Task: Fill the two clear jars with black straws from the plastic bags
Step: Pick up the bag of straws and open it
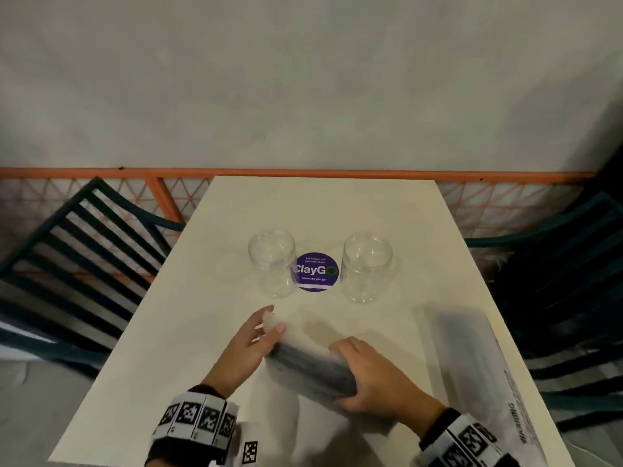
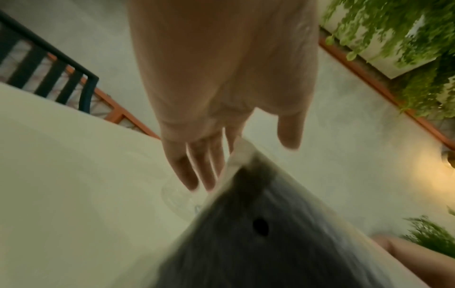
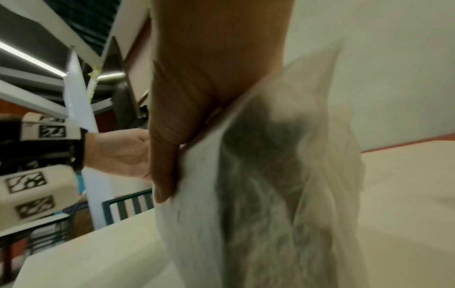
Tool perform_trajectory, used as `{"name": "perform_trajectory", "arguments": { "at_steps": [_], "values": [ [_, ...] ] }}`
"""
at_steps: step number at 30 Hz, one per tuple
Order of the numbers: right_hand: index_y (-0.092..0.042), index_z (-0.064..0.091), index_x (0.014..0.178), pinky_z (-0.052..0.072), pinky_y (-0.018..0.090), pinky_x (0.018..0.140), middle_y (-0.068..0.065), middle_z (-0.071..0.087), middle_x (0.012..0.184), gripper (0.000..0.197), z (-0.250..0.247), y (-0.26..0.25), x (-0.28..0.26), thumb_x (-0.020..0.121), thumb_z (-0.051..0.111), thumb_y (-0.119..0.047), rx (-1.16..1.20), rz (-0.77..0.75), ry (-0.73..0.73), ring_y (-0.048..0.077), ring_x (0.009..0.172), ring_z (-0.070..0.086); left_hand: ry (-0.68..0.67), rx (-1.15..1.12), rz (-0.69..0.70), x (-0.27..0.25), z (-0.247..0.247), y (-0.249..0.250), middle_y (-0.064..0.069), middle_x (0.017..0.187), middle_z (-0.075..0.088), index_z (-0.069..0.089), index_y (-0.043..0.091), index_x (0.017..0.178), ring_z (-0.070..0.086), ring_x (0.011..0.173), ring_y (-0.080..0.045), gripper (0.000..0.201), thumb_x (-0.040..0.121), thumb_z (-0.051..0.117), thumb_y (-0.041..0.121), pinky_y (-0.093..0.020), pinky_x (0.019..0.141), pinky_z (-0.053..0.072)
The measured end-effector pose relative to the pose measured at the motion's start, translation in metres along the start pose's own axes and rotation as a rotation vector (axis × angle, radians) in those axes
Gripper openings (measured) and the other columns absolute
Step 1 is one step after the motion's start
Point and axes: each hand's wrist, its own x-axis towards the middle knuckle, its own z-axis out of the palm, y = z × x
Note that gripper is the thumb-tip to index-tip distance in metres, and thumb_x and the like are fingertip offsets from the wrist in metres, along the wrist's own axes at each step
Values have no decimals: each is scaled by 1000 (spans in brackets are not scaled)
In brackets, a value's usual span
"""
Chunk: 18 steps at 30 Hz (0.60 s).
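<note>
Nearest, the right hand [image 1: 371, 375] wraps its curled fingers around the low end of a plastic bag of black straws [image 1: 313, 362], gripping it at about 5 o'clock from the table's [image 1: 202, 332] centre. The bag's long axis runs from there up toward 10 o'clock, ending at the left hand [image 1: 251, 338]. That hand's fingers [image 2: 197, 167] lie straight and loosely together against the bag's pale top edge, thumb apart; whether they pinch it I cannot tell. Opening probably falls to the left hand, being nearer the mouth. A second bag [image 1: 472, 358] lies at 3 o'clock. Farther off, toward 12 o'clock, the left jar [image 1: 273, 262] and right jar [image 1: 367, 267] stand empty, flanking a purple sticker [image 1: 315, 273].
</note>
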Motion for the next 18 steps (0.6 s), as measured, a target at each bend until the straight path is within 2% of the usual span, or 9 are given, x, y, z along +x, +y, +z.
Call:
{"name": "perform_trajectory", "arguments": {
  "at_steps": [3, 5, 7, 9, 11, 13, 15, 16, 18],
  "values": [
    [-25, 33, 136, 35, 26, 101, -1, 42, 134, 72, 3, -15, 13, 76, 66, -49, -121, -70, -35, 15, 116, 42, -19, 50, 44, -4, -24, 1, 5, 93, 68, 63, 17, 99, 62, 89, -14, 29, 81, 64, 39, -16, 75, 47],
    [-26, 35, 135, 35, 26, 100, -3, 42, 132, 73, 2, -22, 20, 75, 64, -56, -119, -60, -75, 14, 114, 42, 22, -5, 83, -8, -38, 0, -2, 80, 69, 67, 5, 83, 63, 79, -16, 19, 83, 65, 24, -16, 72, 47],
    [-26, 42, 128, 37, 24, 95, -5, 45, 124, 67, -1, -25, 25, 75, 59, -64, -77, -53, -98, 10, 106, 43, 55, -48, 107, -11, -51, -5, -7, 84, 72, 71, 7, 79, 65, 83, -17, 18, 79, 68, 24, -19, 78, 48],
    [-26, 50, 113, 41, 26, 87, -5, 49, 109, 51, -5, -24, 30, 79, 52, -64, -46, -63, -66, 10, 95, 47, 112, -53, 138, -14, -62, -10, -3, 89, 73, 72, 12, 78, 66, 85, -12, 21, 74, 71, 32, -16, 79, 49],
    [-26, 50, 92, 43, 29, 77, -6, 50, 91, 30, -13, -18, 30, 86, 49, -55, -1, -60, -4, 13, 83, 50, 194, -72, 161, -15, -71, -13, 3, 86, 73, 71, 11, 78, 64, 81, -9, 10, 78, 68, 21, -11, 73, 48],
    [-26, 48, 80, 44, 28, 74, -7, 53, 79, 21, -23, -8, 28, 90, 50, -44, 52, -45, 59, 9, 76, 53, 283, -100, 179, -15, -81, -13, 7, 80, 72, 70, 13, 77, 62, 77, -9, 8, 82, 64, 13, -10, 69, 48],
    [-33, 51, 77, 41, 14, 68, -13, 56, 75, 14, -34, -2, 24, 91, 54, -36, 140, -22, 126, 0, 71, 53, 345, -100, 192, -14, -92, -14, 10, 77, 71, 68, 19, 75, 61, 76, -10, 11, 81, 65, 11, -16, 72, 48],
    [-37, 53, 78, 40, 11, 66, -14, 59, 74, 13, -39, 0, 22, 90, 57, -32, 185, -10, 163, -2, 71, 53, 356, -88, 198, -13, -95, -14, 10, 77, 70, 67, 21, 76, 61, 76, -12, 12, 81, 65, 10, -20, 73, 48],
    [-38, 60, 82, 42, 10, 66, -11, 64, 75, 13, -45, 2, 20, 88, 61, -25, 321, 23, 248, 0, 70, 56, 343, -41, 208, -12, -100, -10, 11, 79, 70, 66, 22, 77, 62, 78, -16, 12, 80, 66, 11, -18, 72, 49]
  ]
}}
